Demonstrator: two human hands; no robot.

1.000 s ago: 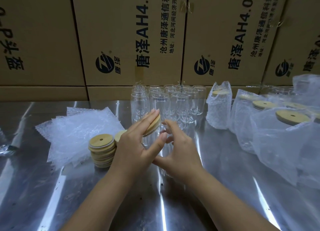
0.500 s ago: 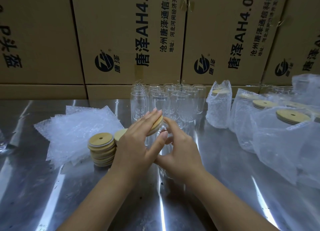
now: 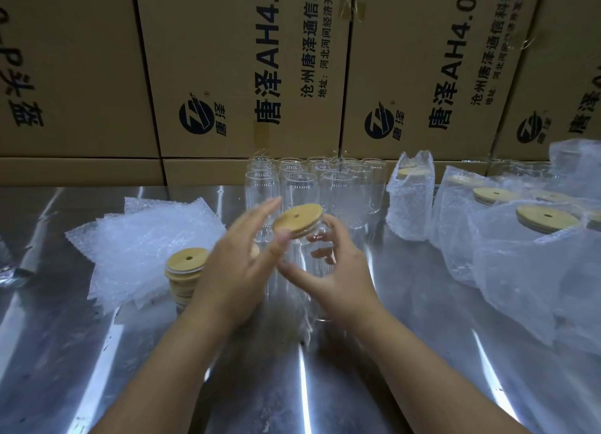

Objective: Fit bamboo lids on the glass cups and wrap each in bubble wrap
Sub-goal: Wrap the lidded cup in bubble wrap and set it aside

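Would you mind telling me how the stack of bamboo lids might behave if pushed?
The stack of bamboo lids looks unevenly piled, so it would probably shear apart. Being round discs, freed lids might roll or slide on the shiny table.

Glossy, probably steel table (image 3: 97, 352); clear smooth glass cups (image 3: 299, 186); matt bamboo lid (image 3: 297, 220); dimpled plastic wrap (image 3: 140, 248).

Dim; glare streaks the steel table (image 3: 65, 352), motion blur mid-frame, edges bowed.

The left hand (image 3: 239, 264) was a blur; the right hand (image 3: 338, 280) hid part of the glass cup (image 3: 300, 251); cartons (image 3: 247, 59) ran off-frame above.
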